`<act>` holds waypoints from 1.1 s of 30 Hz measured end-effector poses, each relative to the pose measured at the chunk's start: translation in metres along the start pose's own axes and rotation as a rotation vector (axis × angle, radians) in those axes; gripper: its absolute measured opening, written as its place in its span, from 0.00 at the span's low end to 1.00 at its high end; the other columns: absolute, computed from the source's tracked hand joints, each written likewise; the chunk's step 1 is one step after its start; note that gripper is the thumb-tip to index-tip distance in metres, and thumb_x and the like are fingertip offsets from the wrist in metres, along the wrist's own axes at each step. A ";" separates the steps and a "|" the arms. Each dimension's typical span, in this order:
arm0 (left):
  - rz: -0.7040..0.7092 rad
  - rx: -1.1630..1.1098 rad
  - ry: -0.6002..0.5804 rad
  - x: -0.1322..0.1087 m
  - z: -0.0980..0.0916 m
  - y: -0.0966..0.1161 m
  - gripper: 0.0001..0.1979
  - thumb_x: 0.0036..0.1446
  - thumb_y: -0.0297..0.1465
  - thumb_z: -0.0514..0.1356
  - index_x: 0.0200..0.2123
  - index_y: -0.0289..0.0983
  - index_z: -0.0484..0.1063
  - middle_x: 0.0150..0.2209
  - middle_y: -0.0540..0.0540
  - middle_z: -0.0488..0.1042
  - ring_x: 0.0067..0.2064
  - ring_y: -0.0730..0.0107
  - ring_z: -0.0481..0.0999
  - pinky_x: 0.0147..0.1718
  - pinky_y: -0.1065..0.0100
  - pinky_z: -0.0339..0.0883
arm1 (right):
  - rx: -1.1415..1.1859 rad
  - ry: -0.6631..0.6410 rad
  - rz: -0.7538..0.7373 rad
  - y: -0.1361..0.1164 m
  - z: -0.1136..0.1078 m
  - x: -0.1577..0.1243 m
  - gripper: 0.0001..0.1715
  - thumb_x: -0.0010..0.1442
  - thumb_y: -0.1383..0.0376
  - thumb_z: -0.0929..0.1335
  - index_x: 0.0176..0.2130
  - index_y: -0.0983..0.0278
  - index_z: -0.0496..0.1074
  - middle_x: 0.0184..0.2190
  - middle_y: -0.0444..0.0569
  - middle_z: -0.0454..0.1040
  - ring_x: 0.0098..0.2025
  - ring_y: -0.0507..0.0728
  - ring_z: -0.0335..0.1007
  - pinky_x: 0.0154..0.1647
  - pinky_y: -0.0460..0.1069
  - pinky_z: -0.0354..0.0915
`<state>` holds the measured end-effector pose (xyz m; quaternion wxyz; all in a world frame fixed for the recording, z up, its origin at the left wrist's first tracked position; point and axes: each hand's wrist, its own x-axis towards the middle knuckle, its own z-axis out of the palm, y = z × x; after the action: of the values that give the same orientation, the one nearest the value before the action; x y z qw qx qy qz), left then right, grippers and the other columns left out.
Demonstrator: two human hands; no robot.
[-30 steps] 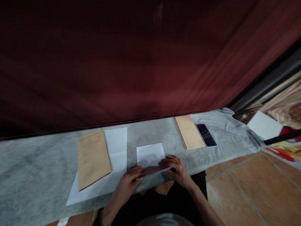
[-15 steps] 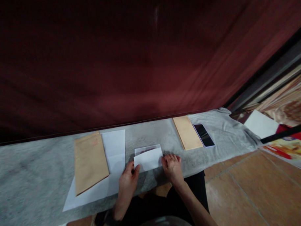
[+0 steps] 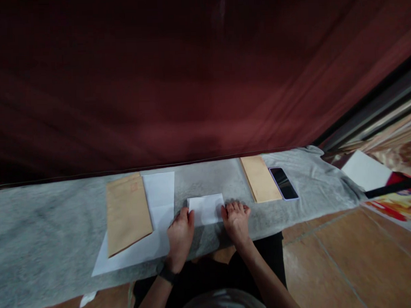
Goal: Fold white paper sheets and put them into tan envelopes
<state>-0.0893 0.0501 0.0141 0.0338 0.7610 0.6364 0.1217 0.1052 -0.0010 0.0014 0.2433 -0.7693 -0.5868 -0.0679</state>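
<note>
A small folded sheet of white paper (image 3: 206,209) lies on the grey cloth directly in front of me. My left hand (image 3: 181,231) grips its left edge, thumb on top and fingers curled at the side. At the right edge my right hand (image 3: 236,220) is closed, with the thumb on the paper and the fingers bent beside it. Whatever lies under the top layer of the paper is hidden. To the left, a large brown envelope (image 3: 128,215) rests on bigger white sheets (image 3: 162,205).
The narrow table with its grey cloth (image 3: 60,231) runs along a dark red curtain (image 3: 203,91). A stack of smaller tan envelopes (image 3: 262,179) lies right of my hands, with a phone (image 3: 284,183) beside it. Tiled floor (image 3: 323,253) shows at the lower right.
The upper flap of the white paper, raised before with a dark printed patch showing behind it, now lies flat and covers that patch. Both hands have stayed at its sides.
</note>
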 end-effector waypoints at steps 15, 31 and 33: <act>-0.004 0.039 -0.074 0.003 -0.006 0.009 0.17 0.71 0.36 0.46 0.42 0.38 0.72 0.31 0.43 0.80 0.32 0.61 0.81 0.27 0.67 0.61 | 0.142 -0.048 -0.161 -0.020 0.003 0.000 0.23 0.71 0.61 0.59 0.62 0.66 0.64 0.63 0.62 0.64 0.64 0.68 0.57 0.62 0.65 0.55; -0.025 0.059 -0.055 0.001 -0.010 0.017 0.17 0.71 0.33 0.46 0.52 0.33 0.69 0.38 0.38 0.79 0.41 0.56 0.80 0.37 0.62 0.70 | -0.013 -0.112 -0.230 -0.028 0.023 -0.021 0.33 0.73 0.59 0.58 0.71 0.69 0.52 0.70 0.62 0.52 0.71 0.67 0.50 0.68 0.64 0.50; 0.063 0.075 -0.006 0.000 -0.009 0.018 0.18 0.69 0.29 0.47 0.57 0.30 0.66 0.47 0.34 0.77 0.49 0.52 0.77 0.46 0.56 0.70 | -0.014 -0.111 -0.229 -0.028 0.024 -0.021 0.33 0.73 0.58 0.58 0.71 0.69 0.52 0.70 0.63 0.51 0.71 0.67 0.50 0.68 0.65 0.50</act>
<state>-0.0740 0.0455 0.0262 0.0034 0.7816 0.6162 0.0968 0.0679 -0.0034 -0.0191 0.1960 -0.7014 -0.6829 -0.0568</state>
